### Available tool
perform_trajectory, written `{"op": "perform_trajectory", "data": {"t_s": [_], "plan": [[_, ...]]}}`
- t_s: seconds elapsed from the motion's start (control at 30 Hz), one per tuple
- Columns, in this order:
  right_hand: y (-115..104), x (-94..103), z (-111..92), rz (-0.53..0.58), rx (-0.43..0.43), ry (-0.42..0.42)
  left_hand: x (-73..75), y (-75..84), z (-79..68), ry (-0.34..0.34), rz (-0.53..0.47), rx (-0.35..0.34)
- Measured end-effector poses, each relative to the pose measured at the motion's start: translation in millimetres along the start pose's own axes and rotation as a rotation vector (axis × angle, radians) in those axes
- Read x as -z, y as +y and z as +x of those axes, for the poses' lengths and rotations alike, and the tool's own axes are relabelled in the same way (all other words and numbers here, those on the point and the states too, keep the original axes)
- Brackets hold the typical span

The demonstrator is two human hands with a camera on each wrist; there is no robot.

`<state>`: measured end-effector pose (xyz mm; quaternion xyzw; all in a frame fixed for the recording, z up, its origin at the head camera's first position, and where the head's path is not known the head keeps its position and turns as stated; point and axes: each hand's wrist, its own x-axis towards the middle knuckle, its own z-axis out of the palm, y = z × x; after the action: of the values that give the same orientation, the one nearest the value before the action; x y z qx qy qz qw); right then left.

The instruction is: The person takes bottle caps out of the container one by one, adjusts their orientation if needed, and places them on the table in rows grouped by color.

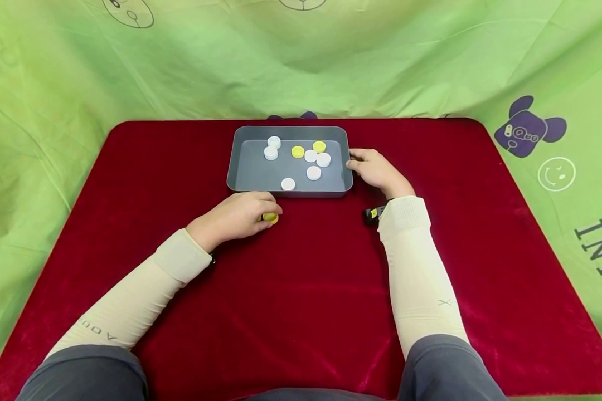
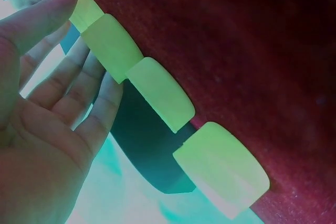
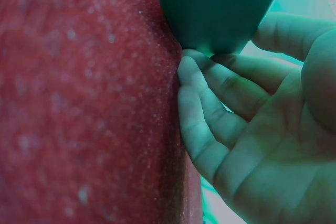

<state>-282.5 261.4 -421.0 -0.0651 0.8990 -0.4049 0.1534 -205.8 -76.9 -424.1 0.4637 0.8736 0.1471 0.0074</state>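
Observation:
In the head view, my left hand pinches a yellow bottle cap on the table, just in front of a grey tray. The left wrist view shows a row of several yellow caps on the cloth beside my left hand, its thumb at the farthest one. Most of that row is hidden by the hand in the head view. My right hand holds the tray's right side, thumb at the rim. In the right wrist view, the fingertips of my right hand meet the tray's lower corner.
Inside the tray lie several white caps and two yellow caps, spread about. A red cloth covers the table. Behind it hangs a green printed curtain. A black wrist device sits by the right sleeve.

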Motion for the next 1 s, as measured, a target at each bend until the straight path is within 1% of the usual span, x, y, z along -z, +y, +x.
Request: {"op": "perform_trajectory", "data": {"t_s": [0.57,0.83,1.0], "plan": [[0.0,-1.0,0.5,-0.001,-0.007,0.004,2.6,1.2,-0.6,-0.016,-0.011,0.022],[2.0,-0.9,3.0,-0.006,-0.003,-0.002,5.1,1.5,-1.8,0.011,-0.003,0.016],[1.6,-0.2,2.5,-0.012,-0.007,-0.001,9.9,2.1,0.0,0.009,0.013,0.011]]}}
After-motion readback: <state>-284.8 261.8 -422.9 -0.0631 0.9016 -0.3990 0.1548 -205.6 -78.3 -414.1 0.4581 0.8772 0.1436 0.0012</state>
